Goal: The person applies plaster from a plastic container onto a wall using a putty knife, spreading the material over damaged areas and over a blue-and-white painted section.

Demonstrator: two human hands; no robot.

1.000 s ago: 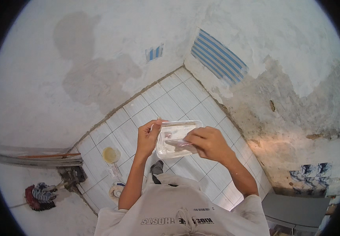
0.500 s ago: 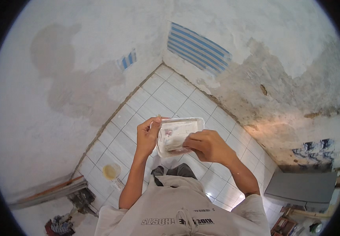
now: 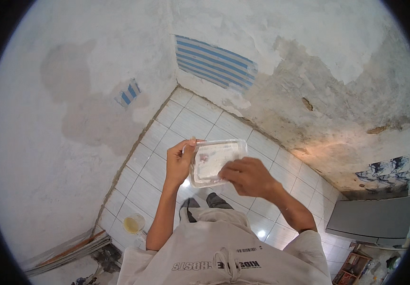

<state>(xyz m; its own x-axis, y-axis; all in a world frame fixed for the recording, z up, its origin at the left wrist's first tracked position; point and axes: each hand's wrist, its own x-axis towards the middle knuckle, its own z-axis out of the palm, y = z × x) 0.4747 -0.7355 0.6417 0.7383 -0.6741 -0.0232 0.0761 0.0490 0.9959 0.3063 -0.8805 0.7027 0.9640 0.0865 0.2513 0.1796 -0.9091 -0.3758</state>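
My left hand (image 3: 181, 160) grips the left rim of a shallow clear plastic tray (image 3: 221, 142), thumb on top, holding it up in front of my body. White, smeared material (image 3: 214, 159) coats the inside of the tray, with a small reddish patch showing near its left part. Over the tray's lower right corner is my right hand (image 3: 250, 176). Its fingers are curled together and pointed down into the tray, slightly blurred. Whatever they may hold is hidden beneath them.
Two patchy plastered walls meet at a corner, with a blue-striped patch (image 3: 214, 64) on the right wall. A cup of yellowish liquid (image 3: 133, 223) stands on the tiled floor (image 3: 193, 123) to the left. At the right are a grey panel (image 3: 371, 216) and a wooden crate (image 3: 352, 267).
My view has turned right, so the walls and corner appear farther left. The right hand has shifted slightly within the tray, uncovering more white material. The left hand keeps its hold.
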